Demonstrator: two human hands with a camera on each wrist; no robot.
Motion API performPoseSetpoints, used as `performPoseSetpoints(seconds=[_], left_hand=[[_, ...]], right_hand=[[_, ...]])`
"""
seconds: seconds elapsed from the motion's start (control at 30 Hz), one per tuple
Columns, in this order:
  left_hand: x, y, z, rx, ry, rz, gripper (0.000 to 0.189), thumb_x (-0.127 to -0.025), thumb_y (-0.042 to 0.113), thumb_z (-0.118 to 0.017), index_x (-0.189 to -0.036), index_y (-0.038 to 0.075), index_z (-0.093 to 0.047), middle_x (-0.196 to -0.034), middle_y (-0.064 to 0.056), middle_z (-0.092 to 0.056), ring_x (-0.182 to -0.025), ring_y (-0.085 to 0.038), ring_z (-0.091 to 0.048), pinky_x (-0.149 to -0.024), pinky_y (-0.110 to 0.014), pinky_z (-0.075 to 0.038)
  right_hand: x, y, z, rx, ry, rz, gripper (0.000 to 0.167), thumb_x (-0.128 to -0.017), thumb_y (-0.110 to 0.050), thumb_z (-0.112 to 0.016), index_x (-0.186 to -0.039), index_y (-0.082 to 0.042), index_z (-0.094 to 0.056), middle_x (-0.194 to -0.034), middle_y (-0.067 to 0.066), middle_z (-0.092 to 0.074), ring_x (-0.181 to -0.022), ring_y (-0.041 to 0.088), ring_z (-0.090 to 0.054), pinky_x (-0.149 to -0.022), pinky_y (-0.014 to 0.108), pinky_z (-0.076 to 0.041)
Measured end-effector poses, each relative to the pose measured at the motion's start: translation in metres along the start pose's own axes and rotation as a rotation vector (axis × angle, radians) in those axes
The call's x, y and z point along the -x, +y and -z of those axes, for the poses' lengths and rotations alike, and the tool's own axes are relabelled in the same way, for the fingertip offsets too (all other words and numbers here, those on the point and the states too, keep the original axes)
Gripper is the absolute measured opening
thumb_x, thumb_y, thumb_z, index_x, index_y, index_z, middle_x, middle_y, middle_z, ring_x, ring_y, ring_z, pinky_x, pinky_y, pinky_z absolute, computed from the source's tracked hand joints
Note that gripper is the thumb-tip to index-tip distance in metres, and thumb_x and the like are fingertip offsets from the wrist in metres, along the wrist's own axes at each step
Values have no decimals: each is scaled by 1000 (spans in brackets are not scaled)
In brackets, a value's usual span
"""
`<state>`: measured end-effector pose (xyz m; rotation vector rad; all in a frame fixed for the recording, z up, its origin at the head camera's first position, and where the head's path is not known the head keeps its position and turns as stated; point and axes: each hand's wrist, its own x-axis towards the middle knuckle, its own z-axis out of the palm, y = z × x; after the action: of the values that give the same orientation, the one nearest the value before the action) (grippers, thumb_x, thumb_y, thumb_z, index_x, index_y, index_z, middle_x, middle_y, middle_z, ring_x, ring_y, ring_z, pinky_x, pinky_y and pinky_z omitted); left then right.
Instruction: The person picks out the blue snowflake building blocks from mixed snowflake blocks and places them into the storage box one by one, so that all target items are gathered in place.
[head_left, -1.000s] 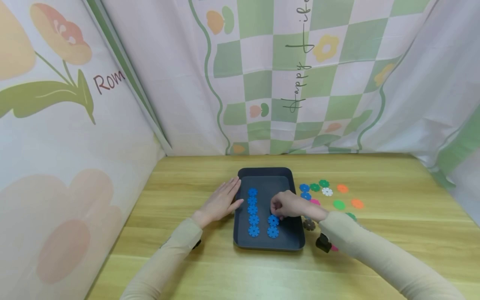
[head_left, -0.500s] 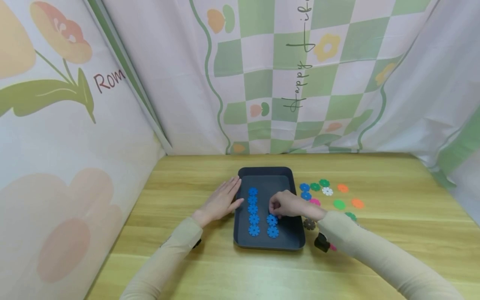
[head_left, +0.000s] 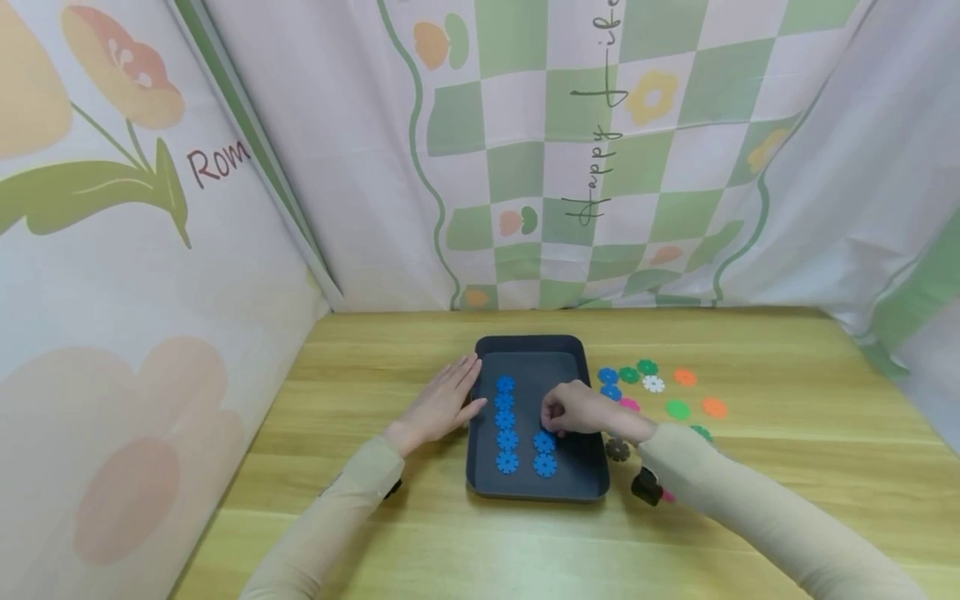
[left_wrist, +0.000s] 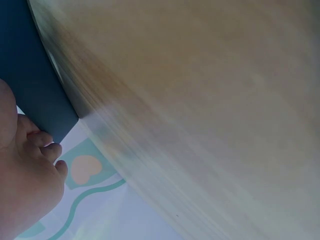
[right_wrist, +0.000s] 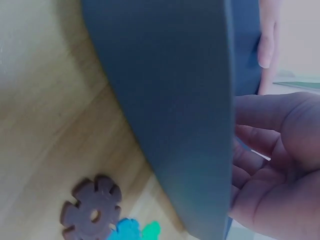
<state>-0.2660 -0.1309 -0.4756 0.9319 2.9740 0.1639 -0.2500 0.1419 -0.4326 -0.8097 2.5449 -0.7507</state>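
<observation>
A dark grey tray (head_left: 525,492) lies on the table. Inside it, several blue notched snowflake discs (head_left: 507,439) form a column on the left, and two more stand at the right, one above the other. My left hand (head_left: 442,398) rests with straight fingers against the tray's left rim. Over the tray's right half, my right hand (head_left: 576,408) has its fingers curled down and pinches the upper blue disc (head_left: 544,442) of the shorter column. In the right wrist view, the tray wall (right_wrist: 175,100) hides the fingertips of the right hand (right_wrist: 280,160).
Loose discs lie right of the tray: blue (head_left: 608,377), green (head_left: 647,367), white (head_left: 654,383), orange (head_left: 685,377), pink and a brown one (head_left: 618,450). The right forearm covers part of them. A printed curtain (head_left: 562,167) hangs behind the table (head_left: 420,533).
The upper disc of the right column has shifted slightly left under my right fingers. My left hand has stayed at the tray's rim.
</observation>
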Motion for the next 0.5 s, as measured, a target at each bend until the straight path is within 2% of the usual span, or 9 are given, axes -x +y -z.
performPoseSetpoints(seconds=[0.23,0.5], left_hand=[[1,1,1,8,-5,5,70,-107,48,-33,-159,4,-16,-167,-13,-14,-155,-30,-18,-127,-44,-21],[1,1,1,0,8,-4,70,-107,48,-33,-158,3,-17,-167,-14,-15,-155,-31,-20,-127,-44,-22]], right_hand=[[13,5,21,6,72,27,9,-92,-8,-67,-84,-8,-69,-76,6,-72,-67,14,-67,-60,21,-53],[38,25,48,-2,151,-36,6,-92,-10,-67,-89,-5,-69,-85,8,-73,-73,16,-68,-65,26,-54]])
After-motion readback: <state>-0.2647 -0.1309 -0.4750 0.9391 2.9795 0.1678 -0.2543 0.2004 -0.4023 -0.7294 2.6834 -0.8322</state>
